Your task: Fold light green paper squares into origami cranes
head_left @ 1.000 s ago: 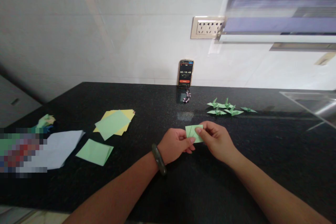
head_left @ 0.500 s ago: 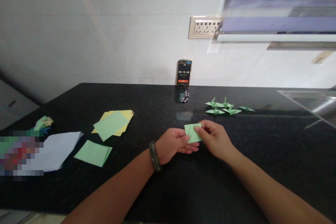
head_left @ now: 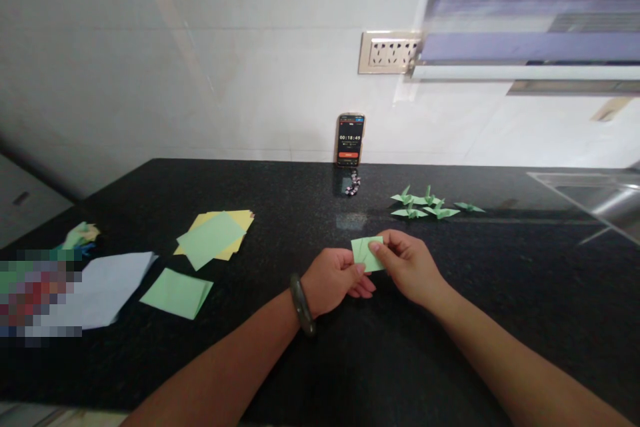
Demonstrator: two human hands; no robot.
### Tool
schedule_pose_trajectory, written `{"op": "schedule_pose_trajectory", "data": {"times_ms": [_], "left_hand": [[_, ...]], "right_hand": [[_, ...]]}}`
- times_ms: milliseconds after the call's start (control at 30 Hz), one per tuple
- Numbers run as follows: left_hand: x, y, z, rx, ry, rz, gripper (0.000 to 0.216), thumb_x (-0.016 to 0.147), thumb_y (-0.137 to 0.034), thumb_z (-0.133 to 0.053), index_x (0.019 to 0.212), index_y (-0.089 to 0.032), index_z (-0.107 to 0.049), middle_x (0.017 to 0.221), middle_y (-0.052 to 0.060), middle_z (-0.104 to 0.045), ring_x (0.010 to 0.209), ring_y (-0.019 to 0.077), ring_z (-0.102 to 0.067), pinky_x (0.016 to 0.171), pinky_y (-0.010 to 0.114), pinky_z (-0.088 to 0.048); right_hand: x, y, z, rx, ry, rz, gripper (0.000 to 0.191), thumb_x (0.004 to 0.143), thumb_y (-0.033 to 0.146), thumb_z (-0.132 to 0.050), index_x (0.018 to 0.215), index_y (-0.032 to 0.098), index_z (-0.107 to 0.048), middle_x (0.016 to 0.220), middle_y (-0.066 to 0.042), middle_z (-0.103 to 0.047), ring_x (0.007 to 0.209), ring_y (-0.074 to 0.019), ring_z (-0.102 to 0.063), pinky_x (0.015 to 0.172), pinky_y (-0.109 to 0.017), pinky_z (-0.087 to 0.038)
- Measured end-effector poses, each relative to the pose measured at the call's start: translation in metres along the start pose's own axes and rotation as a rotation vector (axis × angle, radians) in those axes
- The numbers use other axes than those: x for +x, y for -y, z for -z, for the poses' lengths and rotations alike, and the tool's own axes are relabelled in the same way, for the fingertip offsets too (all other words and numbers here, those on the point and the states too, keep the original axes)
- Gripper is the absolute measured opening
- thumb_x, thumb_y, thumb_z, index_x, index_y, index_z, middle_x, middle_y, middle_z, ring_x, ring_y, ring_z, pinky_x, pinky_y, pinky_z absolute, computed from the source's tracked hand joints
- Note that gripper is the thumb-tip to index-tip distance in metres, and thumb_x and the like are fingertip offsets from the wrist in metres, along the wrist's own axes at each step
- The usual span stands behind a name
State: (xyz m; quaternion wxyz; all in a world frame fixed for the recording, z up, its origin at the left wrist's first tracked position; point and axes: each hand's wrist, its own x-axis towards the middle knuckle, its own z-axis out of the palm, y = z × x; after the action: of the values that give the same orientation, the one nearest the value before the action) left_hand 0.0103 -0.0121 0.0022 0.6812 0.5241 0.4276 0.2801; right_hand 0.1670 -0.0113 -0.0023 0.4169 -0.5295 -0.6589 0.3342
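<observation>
A small folded green paper [head_left: 367,252] is held just above the black counter [head_left: 310,360], between both hands. My left hand [head_left: 334,280] pinches its lower left edge; a dark bangle sits on that wrist. My right hand [head_left: 407,265] grips its right side with thumb and fingers. Behind the hands, several finished green paper cranes [head_left: 425,203] lie in a loose row on the counter.
A phone [head_left: 350,139] showing a timer leans on the white wall, with a small beaded item [head_left: 354,183] in front of it. To the left lie green and yellow sheets [head_left: 215,235], a folded green sheet [head_left: 176,292] and a white sheet [head_left: 107,287]. A steel sink [head_left: 595,197] is at right.
The hands and paper have barely moved; the left fingers shifted slightly along the paper's lower edge. The phone timer advanced by one second.
</observation>
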Motion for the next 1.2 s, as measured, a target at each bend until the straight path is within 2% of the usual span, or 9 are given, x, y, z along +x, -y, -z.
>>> {"op": "schedule_pose_trajectory", "data": {"times_ms": [133,267,367,533,700,867,1067,1133,1200], "left_hand": [[0.0,-0.001,0.0,0.005,0.011,-0.001,0.014,0.078,-0.024,-0.053,0.073,-0.011,-0.056,0.064,0.006,-0.067,0.055,0.011,-0.062,0.052,0.02,-0.044],[0.001,-0.001,0.001,0.039,-0.089,-0.073,0.016,0.076,-0.027,-0.057,0.073,-0.011,-0.057,0.058,0.003,-0.064,0.048,0.0097,-0.058,0.049,0.02,-0.044],[0.001,-0.002,0.001,0.033,-0.145,-0.134,0.016,0.074,-0.027,-0.058,0.069,-0.011,-0.059,0.053,0.001,-0.061,0.046,0.0095,-0.056,0.05,0.021,-0.045],[-0.002,-0.004,0.003,0.076,-0.204,-0.245,0.02,0.073,-0.031,-0.06,0.075,-0.012,-0.063,0.056,0.002,-0.062,0.051,0.0114,-0.058,0.053,0.023,-0.046],[-0.003,-0.003,0.004,0.157,-0.197,-0.315,0.021,0.075,-0.032,-0.057,0.073,-0.013,-0.063,0.056,0.001,-0.062,0.051,0.0114,-0.057,0.052,0.022,-0.045],[-0.004,-0.004,0.003,0.205,-0.188,-0.317,0.021,0.077,-0.031,-0.054,0.071,-0.013,-0.061,0.054,0.001,-0.059,0.049,0.0105,-0.054,0.051,0.021,-0.043],[-0.005,-0.007,0.004,0.198,-0.168,-0.28,0.023,0.077,-0.031,-0.053,0.064,-0.013,-0.058,0.053,0.001,-0.059,0.047,0.01,-0.052,0.05,0.021,-0.042],[-0.005,-0.008,0.005,0.202,-0.173,-0.272,0.023,0.077,-0.032,-0.053,0.063,-0.013,-0.058,0.052,0.001,-0.059,0.047,0.0101,-0.052,0.05,0.021,-0.041],[-0.005,-0.008,0.005,0.217,-0.185,-0.263,0.024,0.076,-0.032,-0.054,0.062,-0.014,-0.056,0.051,0.001,-0.059,0.047,0.0101,-0.052,0.05,0.021,-0.041]], "right_hand": [[0.001,0.001,0.002,-0.031,-0.026,0.0,0.025,0.08,0.035,-0.05,0.064,0.017,-0.053,0.054,0.002,-0.049,0.051,-0.0106,-0.042,0.048,-0.022,-0.034],[-0.001,0.003,0.002,-0.025,-0.019,0.016,0.025,0.08,0.036,-0.05,0.064,0.017,-0.053,0.056,0.002,-0.049,0.052,-0.0108,-0.043,0.05,-0.023,-0.036],[-0.003,0.006,-0.001,0.07,0.0,-0.029,0.03,0.08,0.04,-0.05,0.062,0.017,-0.052,0.052,0.003,-0.046,0.047,-0.0091,-0.04,0.045,-0.022,-0.033],[-0.004,0.011,-0.009,0.32,0.149,-0.143,0.033,0.07,0.048,-0.06,0.073,0.016,-0.055,0.056,0.003,-0.051,0.044,-0.0074,-0.039,0.039,-0.02,-0.031],[-0.005,0.012,-0.013,0.402,0.111,-0.168,0.029,0.067,0.042,-0.065,0.068,0.015,-0.055,0.056,0.003,-0.052,0.045,-0.007,-0.04,0.039,-0.02,-0.032],[-0.006,0.01,-0.01,0.444,0.088,-0.185,0.027,0.069,0.039,-0.063,0.061,0.014,-0.057,0.053,0.002,-0.053,0.043,-0.0075,-0.043,0.041,-0.021,-0.035],[-0.001,0.004,-0.007,0.57,0.152,-0.255,0.04,0.078,0.047,-0.051,0.056,0.013,-0.056,0.049,0.0,-0.054,0.039,-0.0081,-0.044,0.039,-0.021,-0.034],[0.001,0.005,-0.006,0.608,0.136,-0.287,0.046,0.08,0.052,-0.044,0.055,0.014,-0.053,0.046,0.001,-0.05,0.037,-0.0081,-0.042,0.037,-0.021,-0.034],[0.002,0.007,-0.005,0.599,0.087,-0.265,0.044,0.078,0.053,-0.047,0.059,0.015,-0.054,0.046,0.003,-0.047,0.038,-0.0074,-0.041,0.036,-0.02,-0.033]]}}
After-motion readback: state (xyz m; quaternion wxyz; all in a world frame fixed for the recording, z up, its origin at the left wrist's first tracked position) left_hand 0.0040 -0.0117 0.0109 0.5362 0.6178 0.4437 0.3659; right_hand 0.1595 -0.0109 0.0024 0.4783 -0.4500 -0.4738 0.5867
